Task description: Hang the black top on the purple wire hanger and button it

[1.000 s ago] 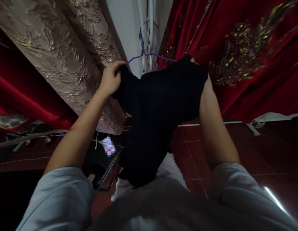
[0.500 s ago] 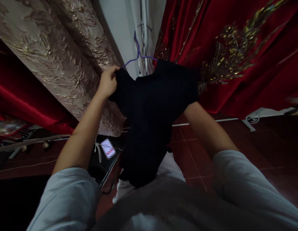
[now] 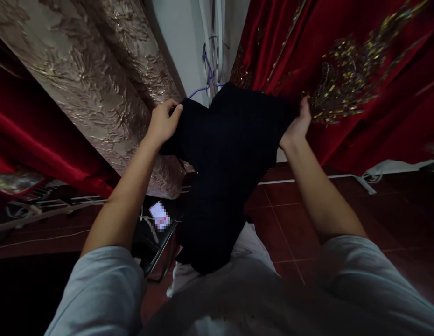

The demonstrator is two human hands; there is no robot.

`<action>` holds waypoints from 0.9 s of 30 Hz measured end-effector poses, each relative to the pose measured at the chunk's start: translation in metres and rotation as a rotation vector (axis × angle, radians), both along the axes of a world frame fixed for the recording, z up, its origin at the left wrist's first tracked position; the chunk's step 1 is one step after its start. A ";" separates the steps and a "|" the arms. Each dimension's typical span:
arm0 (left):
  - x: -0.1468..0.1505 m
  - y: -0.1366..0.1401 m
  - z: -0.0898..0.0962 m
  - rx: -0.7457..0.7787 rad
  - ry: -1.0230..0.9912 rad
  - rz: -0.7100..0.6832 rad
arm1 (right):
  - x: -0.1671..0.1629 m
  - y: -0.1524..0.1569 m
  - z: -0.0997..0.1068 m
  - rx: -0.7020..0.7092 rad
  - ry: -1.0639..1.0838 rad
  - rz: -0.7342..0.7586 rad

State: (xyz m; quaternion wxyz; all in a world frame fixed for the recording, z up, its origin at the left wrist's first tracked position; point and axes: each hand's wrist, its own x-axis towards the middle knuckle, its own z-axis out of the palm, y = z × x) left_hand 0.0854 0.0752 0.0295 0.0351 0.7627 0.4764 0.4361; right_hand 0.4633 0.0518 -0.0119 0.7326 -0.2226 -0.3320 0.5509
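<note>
At the left-hand side of a dark garment (image 3: pixel 224 154), the left hand (image 3: pixel 164 122) pinches cloth between thumb and fingers; opposite, the right hand (image 3: pixel 297 125) has one digit raised, its other fingers hidden by fabric (whether they grip, I cannot tell). The cloth spans both hands and drapes toward the person's body, below a purple hanger (image 3: pixel 210 77) whose arm ends vanish at the collar area. Drawing both sides outward evenly would probably keep the shoulders level. Lower left, a lit screen (image 3: pixel 158 215) lies near the far edge of a black table (image 3: pixel 167 232); a pale embossed curtain (image 3: pixel 87 93) and a red sequinned curtain (image 3: pixel 360 140) hang beyond.
</note>
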 end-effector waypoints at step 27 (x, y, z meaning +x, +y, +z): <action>0.051 -0.081 0.002 -0.341 -0.741 -0.265 | -0.115 -0.007 -0.034 0.744 -1.412 -0.393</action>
